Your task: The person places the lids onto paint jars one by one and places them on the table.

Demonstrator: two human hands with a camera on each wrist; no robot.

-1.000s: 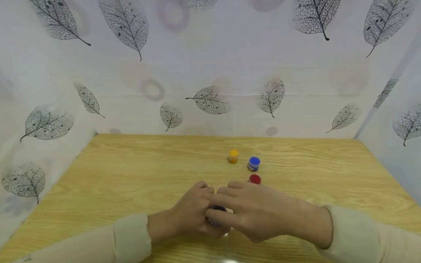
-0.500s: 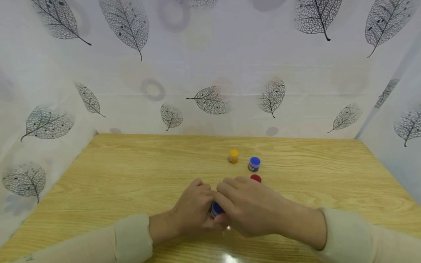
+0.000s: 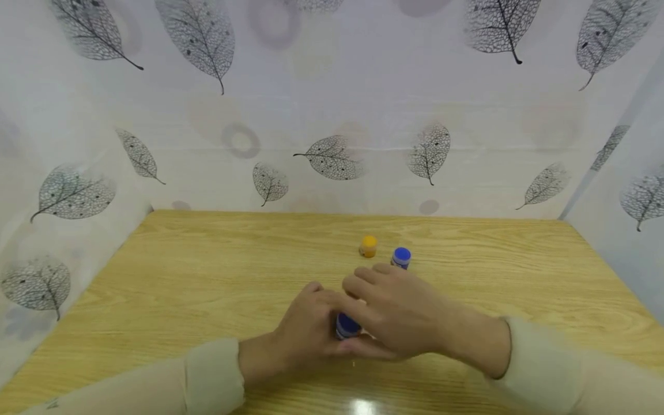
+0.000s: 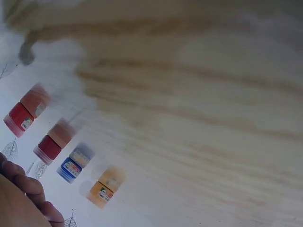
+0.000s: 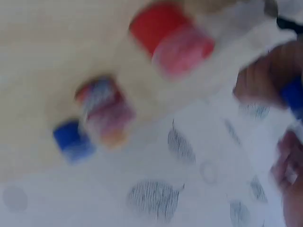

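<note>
A small paint jar with a dark blue lid (image 3: 347,326) is held between both hands in the head view, near the front middle of the table. My left hand (image 3: 310,324) grips the jar from the left side. Across from it, my right hand (image 3: 402,311) has its index finger and thumb around the lid. Blue also shows between fingers at the right edge of the right wrist view, where the jar (image 5: 294,97) is blurred. The left wrist view catches only some curled fingers (image 4: 31,187) at the lower left. The jar's lower part is hidden by the hands.
Farther back stand an orange paint jar (image 3: 368,246) and a blue paint jar (image 3: 401,257). Two red paint jars, a nearer one (image 4: 21,117) and another (image 4: 49,144), show in the left wrist view. A leaf-printed curtain (image 3: 332,115) encloses the wooden table (image 3: 218,259).
My right hand has turned about the lid and shifted slightly away from me, its thumb now stretched along the near side. It now covers the red jar in the head view. My left hand stays nearly still.
</note>
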